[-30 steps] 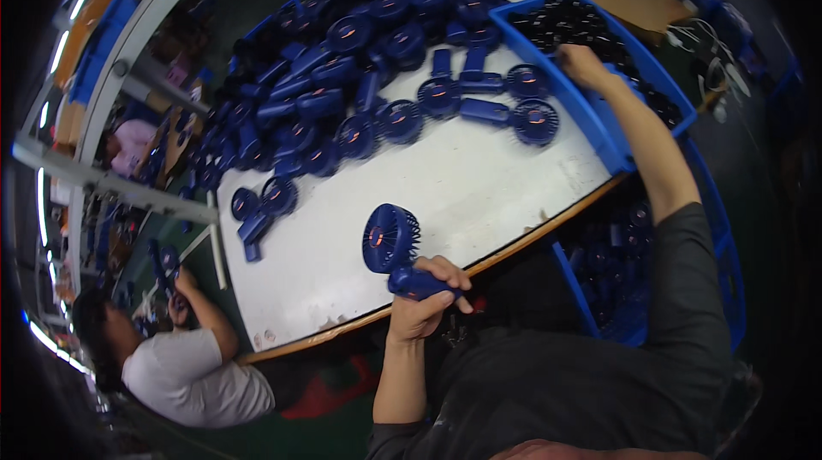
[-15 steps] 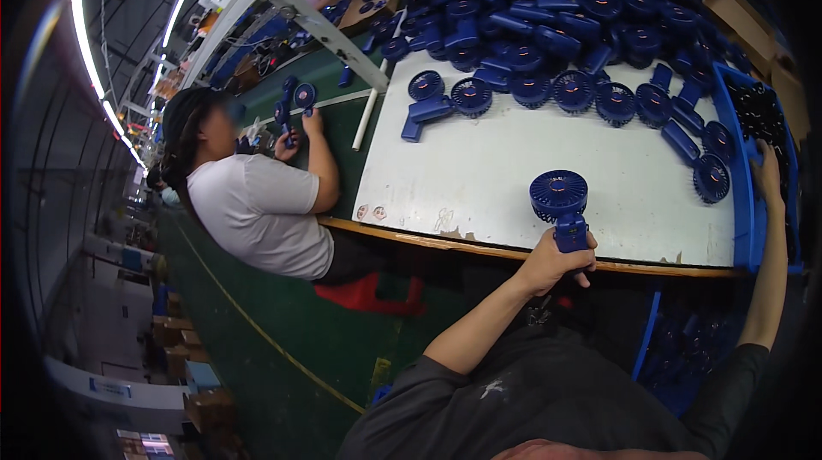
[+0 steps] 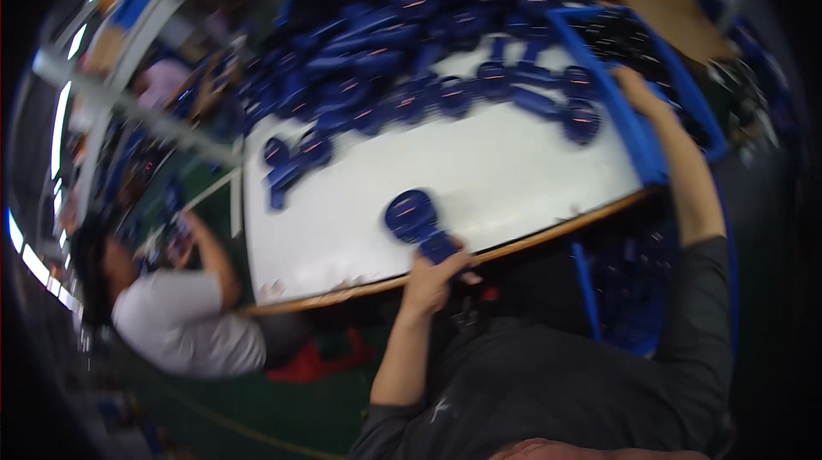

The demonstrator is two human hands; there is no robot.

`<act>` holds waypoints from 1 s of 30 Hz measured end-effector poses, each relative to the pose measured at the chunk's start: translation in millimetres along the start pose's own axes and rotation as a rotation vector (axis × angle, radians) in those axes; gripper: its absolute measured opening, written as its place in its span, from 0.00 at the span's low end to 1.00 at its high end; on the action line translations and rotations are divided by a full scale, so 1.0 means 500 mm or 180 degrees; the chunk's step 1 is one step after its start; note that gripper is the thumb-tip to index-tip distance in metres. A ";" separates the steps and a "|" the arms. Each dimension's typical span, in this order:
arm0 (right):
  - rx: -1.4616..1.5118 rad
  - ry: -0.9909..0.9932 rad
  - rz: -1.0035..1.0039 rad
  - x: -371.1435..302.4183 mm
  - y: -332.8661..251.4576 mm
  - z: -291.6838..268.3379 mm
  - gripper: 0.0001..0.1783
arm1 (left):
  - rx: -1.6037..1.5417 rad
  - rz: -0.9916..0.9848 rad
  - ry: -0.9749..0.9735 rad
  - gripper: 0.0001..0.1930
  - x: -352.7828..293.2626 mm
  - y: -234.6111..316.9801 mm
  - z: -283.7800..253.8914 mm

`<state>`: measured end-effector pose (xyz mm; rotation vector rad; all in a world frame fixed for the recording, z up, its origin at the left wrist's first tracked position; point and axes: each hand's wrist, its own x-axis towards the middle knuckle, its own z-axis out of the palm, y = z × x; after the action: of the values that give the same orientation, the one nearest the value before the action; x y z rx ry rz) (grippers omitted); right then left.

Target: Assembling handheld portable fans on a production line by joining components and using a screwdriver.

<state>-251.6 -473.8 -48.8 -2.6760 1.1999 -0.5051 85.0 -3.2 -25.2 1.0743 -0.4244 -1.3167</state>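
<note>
A dark blue handheld fan [image 3: 412, 215] stands tilted over the front of the white table, its round head up. My left hand [image 3: 431, 278] is closed around its handle. My right hand [image 3: 638, 90] reaches to the far-left wall of a blue bin [image 3: 648, 152]. Small black parts [image 3: 621, 41] fill that bin; their kind is too blurred to make out. The fingers of the right hand are smeared by motion and partly hidden at the bin, so whether they grip a part does not show.
Many blue fans [image 3: 368, 41] lie heaped across the back of the white table [image 3: 342, 195]. An open cardboard box [image 3: 676, 15] sits behind the bin. Below the table edge is another blue bin [image 3: 591, 289]. A co-worker in a white shirt [image 3: 188, 314] sits at left.
The whole view has swung and tilted, so table, bin and co-worker appear shifted left. My left hand still holds the fan. My right hand stays at the bin of black parts.
</note>
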 end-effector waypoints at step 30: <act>0.2477 -0.0274 -0.1707 -0.226 -0.763 0.005 0.16 | -0.0372 -0.0342 -0.0931 0.22 -0.027 -0.001 0.017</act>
<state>-56.6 -136.0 30.3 -2.2368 0.1512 -0.7276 74.7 6.1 -17.3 0.8184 -0.5051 -1.5827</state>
